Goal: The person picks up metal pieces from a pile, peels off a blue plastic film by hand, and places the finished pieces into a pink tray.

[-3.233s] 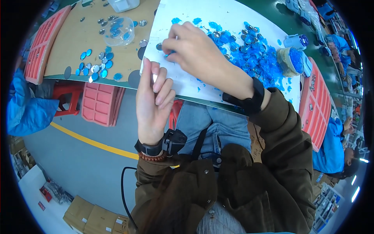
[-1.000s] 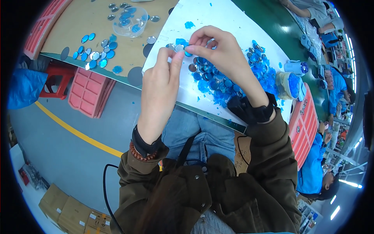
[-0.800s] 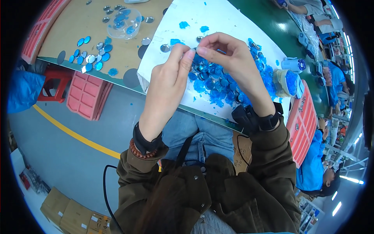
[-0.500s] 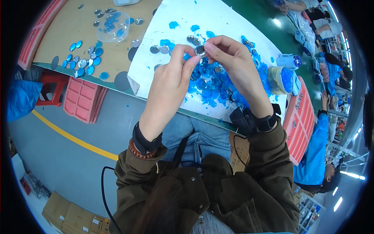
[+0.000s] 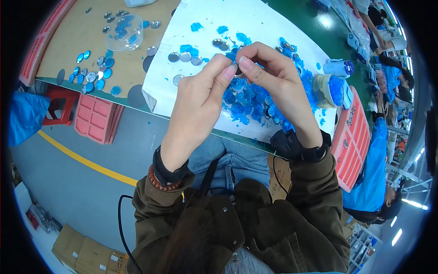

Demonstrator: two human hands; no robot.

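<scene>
My left hand and my right hand meet over a white sheet, thumbs and bent fingers closed on one small round metal disc. Most of that disc is hidden by the fingertips; a dark sliver shows between the thumbs. Beneath and beside my right hand spreads a heap of blue-coated discs and blue film scraps. Several bare silver discs lie on the sheet to the left of my fingers. Loose blue scraps are scattered farther back.
A clear plastic tub with discs stands on the brown board at left. Blue and silver discs lie nearer its edge. To the right are a jar of blue material and a pink crate. Co-workers in blue are beyond.
My fingertips have drawn closer together around the disc and now cover most of it. The table scene has shifted slightly left in the view.
</scene>
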